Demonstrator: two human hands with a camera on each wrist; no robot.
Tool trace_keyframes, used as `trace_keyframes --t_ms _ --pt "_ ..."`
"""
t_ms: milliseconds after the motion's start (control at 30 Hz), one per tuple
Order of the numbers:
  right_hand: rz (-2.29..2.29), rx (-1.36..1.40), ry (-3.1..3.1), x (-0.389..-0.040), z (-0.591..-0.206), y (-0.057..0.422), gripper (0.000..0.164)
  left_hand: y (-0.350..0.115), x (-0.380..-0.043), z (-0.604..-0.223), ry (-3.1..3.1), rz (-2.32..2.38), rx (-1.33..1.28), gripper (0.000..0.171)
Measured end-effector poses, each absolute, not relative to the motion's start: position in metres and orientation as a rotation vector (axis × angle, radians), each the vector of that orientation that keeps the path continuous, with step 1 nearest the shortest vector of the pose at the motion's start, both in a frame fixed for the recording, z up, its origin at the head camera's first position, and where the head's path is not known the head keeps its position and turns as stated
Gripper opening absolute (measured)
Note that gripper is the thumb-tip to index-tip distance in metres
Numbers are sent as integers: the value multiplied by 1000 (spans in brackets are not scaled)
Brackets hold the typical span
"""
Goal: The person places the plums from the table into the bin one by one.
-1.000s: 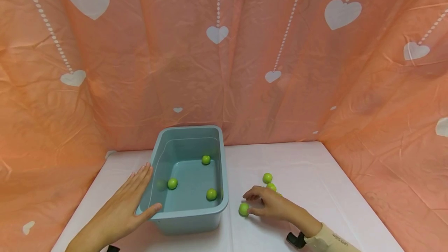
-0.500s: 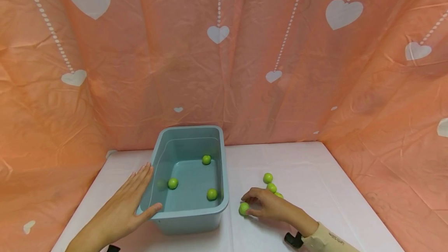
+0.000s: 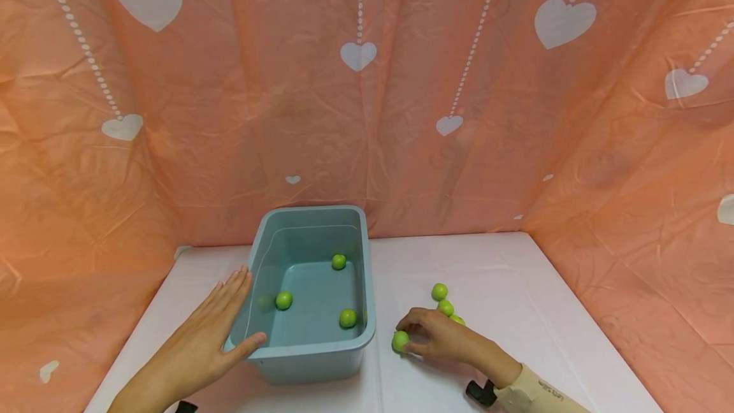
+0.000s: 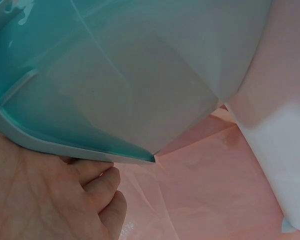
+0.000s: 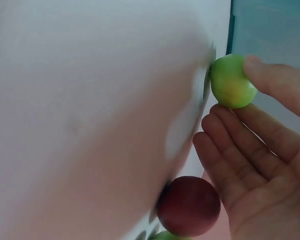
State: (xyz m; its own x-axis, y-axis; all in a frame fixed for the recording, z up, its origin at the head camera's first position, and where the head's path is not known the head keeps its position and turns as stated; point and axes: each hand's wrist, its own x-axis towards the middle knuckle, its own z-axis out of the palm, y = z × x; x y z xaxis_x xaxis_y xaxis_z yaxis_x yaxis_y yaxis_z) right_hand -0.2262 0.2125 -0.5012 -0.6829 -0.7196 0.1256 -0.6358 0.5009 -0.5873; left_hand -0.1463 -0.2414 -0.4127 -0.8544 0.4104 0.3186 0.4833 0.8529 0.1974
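My right hand [image 3: 438, 334] pinches a small round green fruit [image 3: 400, 342] between thumb and fingers, low over the white tabletop. In the right wrist view this green fruit [image 5: 233, 81] has a yellowish patch, and the thumb presses one side of it. Near the palm lies a dark red ball-shaped fruit [image 5: 189, 206], hidden behind the hand in the head view. My left hand [image 3: 201, 330] lies with straight fingers along the left rim of a blue-grey plastic bin [image 3: 312, 352], thumb over its near corner. The bin's rim [image 4: 75, 151] meets the palm in the left wrist view.
Inside the bin lie three green fruits, one near the far wall [image 3: 339, 262], one left [image 3: 283, 300] and one near right [image 3: 347, 318]. More green fruits [image 3: 439, 292] form a short row beyond the right hand. Orange heart-printed cloth [image 3: 309, 113] encloses the table.
My right hand's fingers have come in around the green fruit, and the hand has shifted slightly. The left hand and the bin have stayed where they were.
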Motion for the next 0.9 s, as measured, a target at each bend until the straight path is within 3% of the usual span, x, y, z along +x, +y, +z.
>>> trace_keyframes --t_ms 900 --pt "-1072 -1319 2735 -255 -455 218 28 -241 -146 -412 -2763 -400 -680 100"
